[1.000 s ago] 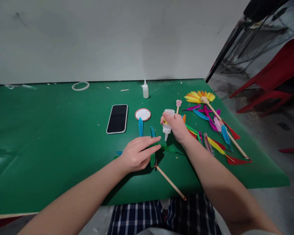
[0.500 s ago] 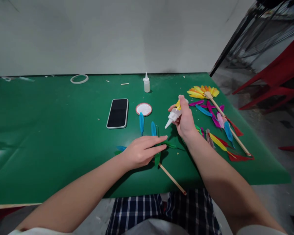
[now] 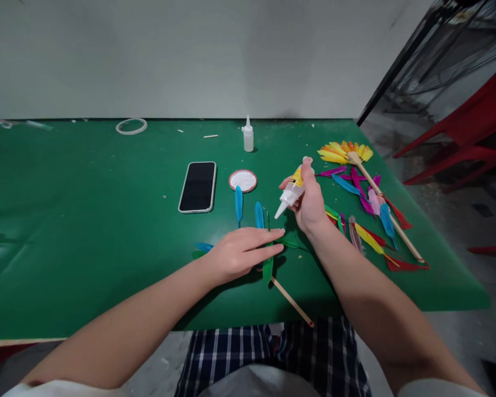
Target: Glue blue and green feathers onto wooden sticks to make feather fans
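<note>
My left hand (image 3: 237, 256) is over the table with two fingers stretched to the right. A green feather (image 3: 268, 270) passes under these fingers, its thin quill pointing away from me; the thumb is hidden, and the hand appears to grip it. My right hand (image 3: 312, 207) is wrapped round a glue bottle (image 3: 292, 190) with a yellow label. The white nozzle tilts down to the left, just beyond the left fingertips and apart from the quill. A wooden stick (image 3: 291, 300) extends from below the green feather. Blue feathers (image 3: 238, 204) lie near the left hand.
A phone (image 3: 197, 187), a white red-rimmed disc (image 3: 248, 181) and a small upright bottle (image 3: 248, 139) occupy the middle. To the right lie a yellow feather fan (image 3: 339, 153) with a wooden handle and several loose feathers (image 3: 367, 237). A tape ring (image 3: 131, 127) is at the back left.
The glue bottle has shifted slightly left and its nozzle slightly down. The left hand and green feather have moved very little; the whole view has shifted a bit.
</note>
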